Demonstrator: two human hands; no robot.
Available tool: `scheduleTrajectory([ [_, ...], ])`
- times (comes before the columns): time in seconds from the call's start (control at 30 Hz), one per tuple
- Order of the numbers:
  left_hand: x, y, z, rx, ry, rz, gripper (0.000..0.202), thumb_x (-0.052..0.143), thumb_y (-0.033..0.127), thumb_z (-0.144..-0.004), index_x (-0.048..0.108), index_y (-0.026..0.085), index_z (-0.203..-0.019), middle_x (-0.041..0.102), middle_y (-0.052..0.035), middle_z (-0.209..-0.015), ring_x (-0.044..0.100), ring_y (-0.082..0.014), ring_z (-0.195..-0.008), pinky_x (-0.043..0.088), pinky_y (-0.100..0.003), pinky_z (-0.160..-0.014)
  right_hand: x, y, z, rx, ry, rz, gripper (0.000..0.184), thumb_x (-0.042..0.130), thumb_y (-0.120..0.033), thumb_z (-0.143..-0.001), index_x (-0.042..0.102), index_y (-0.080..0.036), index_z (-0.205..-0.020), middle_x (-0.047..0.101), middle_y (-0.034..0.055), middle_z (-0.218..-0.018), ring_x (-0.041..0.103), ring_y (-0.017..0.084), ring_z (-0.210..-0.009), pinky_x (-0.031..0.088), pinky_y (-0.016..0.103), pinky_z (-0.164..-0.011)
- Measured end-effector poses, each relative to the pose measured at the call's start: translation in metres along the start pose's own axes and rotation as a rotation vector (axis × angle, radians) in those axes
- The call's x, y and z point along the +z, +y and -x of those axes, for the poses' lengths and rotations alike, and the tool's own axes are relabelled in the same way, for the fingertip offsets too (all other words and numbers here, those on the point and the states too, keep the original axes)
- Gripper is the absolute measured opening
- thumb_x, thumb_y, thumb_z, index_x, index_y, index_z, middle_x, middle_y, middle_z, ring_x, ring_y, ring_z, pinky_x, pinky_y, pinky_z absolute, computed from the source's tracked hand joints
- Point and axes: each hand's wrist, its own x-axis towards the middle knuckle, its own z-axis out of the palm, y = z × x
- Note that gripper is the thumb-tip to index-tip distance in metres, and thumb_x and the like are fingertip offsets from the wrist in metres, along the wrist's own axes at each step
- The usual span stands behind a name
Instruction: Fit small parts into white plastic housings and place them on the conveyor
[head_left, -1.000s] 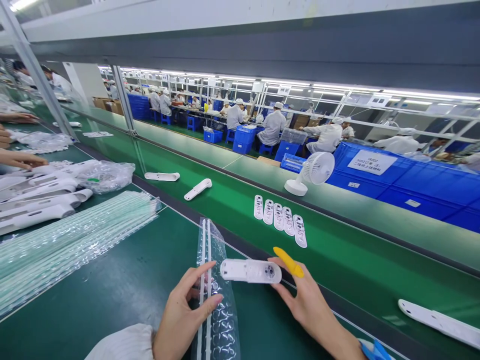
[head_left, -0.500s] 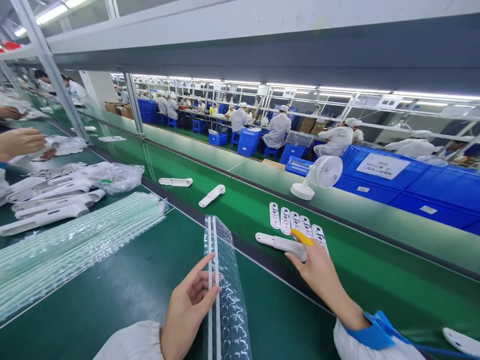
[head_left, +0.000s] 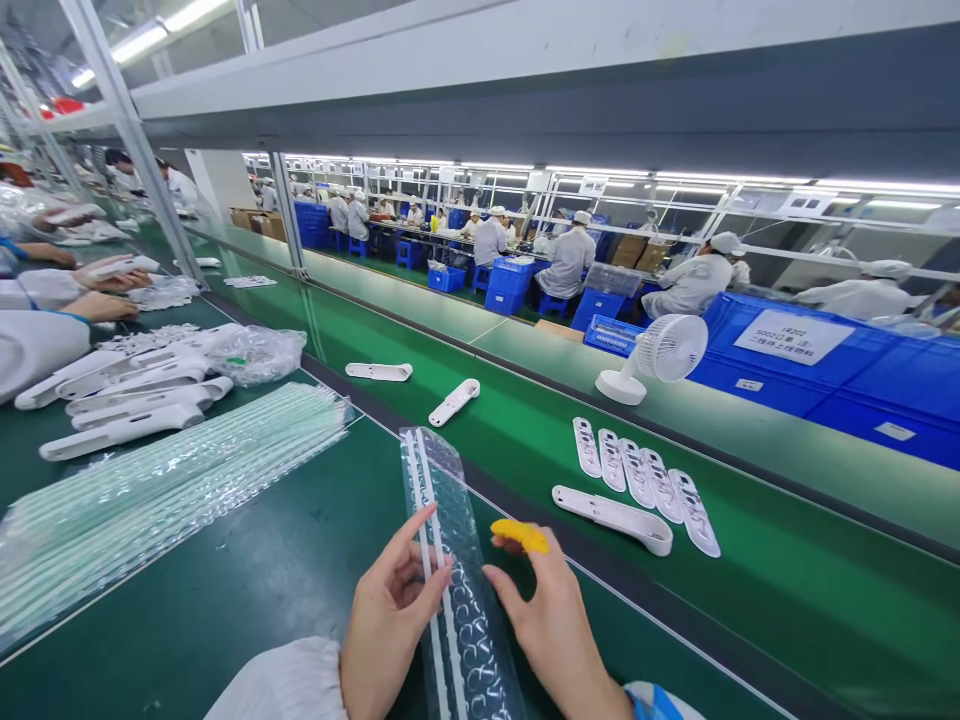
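My left hand (head_left: pixel 390 620) pinches the left side of a long clear bubble-wrap bag (head_left: pixel 442 500) that lies lengthwise on the dark green bench. My right hand (head_left: pixel 544 625) wears a yellow finger cot (head_left: pixel 519 537) on the forefinger. Its thumb and bent forefinger close on the bag's right edge. A long white plastic housing (head_left: pixel 611 515) lies on the green conveyor belt (head_left: pixel 750 570) just beyond my right hand, apart from it. Beside the housing, several small white plates (head_left: pixel 645 480) sit in a row.
A stack of bubble bags (head_left: pixel 165 490) and several white housings (head_left: pixel 127 400) lie on the bench to the left, where other people's hands (head_left: pixel 97 300) work. Two more white housings (head_left: pixel 454 402) ride the belt farther off. A small white fan (head_left: pixel 660 355) stands behind the belt.
My right hand set the white housing down on the belt next to the row of plates, let go, and came back to the bag's right edge. My left hand stayed on the bag.
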Motion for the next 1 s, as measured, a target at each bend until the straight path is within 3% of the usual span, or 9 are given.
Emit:
scheduleTrajectory([
  [0.1, 0.000, -0.002, 0.000, 0.020, 0.004, -0.002, 0.062, 0.068, 0.035, -0.071, 0.043, 0.020, -0.126, 0.055, 0.0036, -0.067, 0.051, -0.0118, -0.064, 0.047, -0.019, -0.054, 0.002, -0.011, 0.003, -0.245, 0.046, 0.223, 0.011, 0.049, -0.021, -0.082, 0.059, -0.019, -0.085, 0.056, 0.0086, -0.087, 0.051, 0.022, -0.081, 0.045, 0.038, -0.068],
  [0.2, -0.001, -0.003, 0.000, 0.019, -0.021, 0.011, 0.062, 0.069, 0.034, -0.070, 0.044, 0.021, -0.125, 0.053, 0.0054, -0.065, 0.050, -0.0101, -0.062, 0.048, -0.019, -0.061, 0.009, -0.021, 0.003, -0.310, -0.033, 0.299, 0.017, 0.044, -0.015, -0.085, 0.061, -0.018, -0.083, 0.055, 0.0064, -0.079, 0.048, 0.019, -0.073, 0.043, 0.035, -0.063],
  [0.5, 0.003, 0.003, 0.002, -0.039, -0.003, -0.026, 0.069, 0.071, 0.034, -0.063, 0.045, 0.014, -0.124, 0.041, 0.0083, -0.059, 0.043, -0.0087, -0.054, 0.044, -0.018, -0.054, 0.010, -0.016, 0.002, -0.191, -0.150, 0.272, 0.015, 0.052, -0.009, -0.080, 0.063, -0.018, -0.078, 0.062, 0.0039, -0.076, 0.050, 0.019, -0.074, 0.041, 0.038, -0.071],
  [0.6, 0.002, 0.000, 0.002, -0.020, -0.003, -0.108, 0.068, 0.069, 0.034, -0.063, 0.045, 0.015, -0.124, 0.041, 0.0082, -0.058, 0.039, -0.0088, -0.051, 0.040, -0.018, -0.048, 0.008, -0.017, 0.002, -0.206, -0.162, 0.339, 0.015, 0.052, -0.010, -0.080, 0.064, -0.018, -0.076, 0.062, 0.0044, -0.076, 0.050, 0.020, -0.074, 0.042, 0.037, -0.070],
  [0.8, 0.001, -0.008, 0.002, 0.014, -0.059, -0.225, 0.066, 0.061, 0.036, -0.069, 0.040, 0.015, -0.128, 0.044, 0.0062, -0.062, 0.042, -0.0103, -0.052, 0.040, -0.022, -0.051, 0.008, -0.020, 0.003, -0.199, -0.257, 0.502, 0.018, 0.052, -0.012, -0.079, 0.066, -0.019, -0.071, 0.063, 0.0045, -0.075, 0.053, 0.020, -0.074, 0.044, 0.035, -0.068],
  [0.9, 0.000, -0.008, 0.002, 0.000, -0.090, -0.242, 0.064, 0.056, 0.038, -0.072, 0.038, 0.016, -0.129, 0.040, 0.0067, -0.062, 0.037, -0.0102, -0.052, 0.036, -0.021, -0.048, 0.003, -0.021, -0.006, -0.163, -0.291, 0.510, 0.014, 0.058, -0.013, -0.077, 0.067, -0.021, -0.070, 0.066, 0.0001, -0.070, 0.057, 0.017, -0.072, 0.046, 0.028, -0.068],
  [1.0, -0.004, -0.006, 0.000, -0.019, -0.068, -0.254, 0.062, 0.053, 0.042, -0.074, 0.038, 0.017, -0.129, 0.040, 0.0057, -0.062, 0.036, -0.0119, -0.054, 0.035, -0.022, -0.049, -0.014, -0.014, -0.032, -0.171, -0.286, 0.547, 0.014, 0.057, -0.015, -0.080, 0.067, -0.022, -0.073, 0.068, -0.0026, -0.071, 0.060, 0.014, -0.073, 0.047, 0.024, -0.070],
])
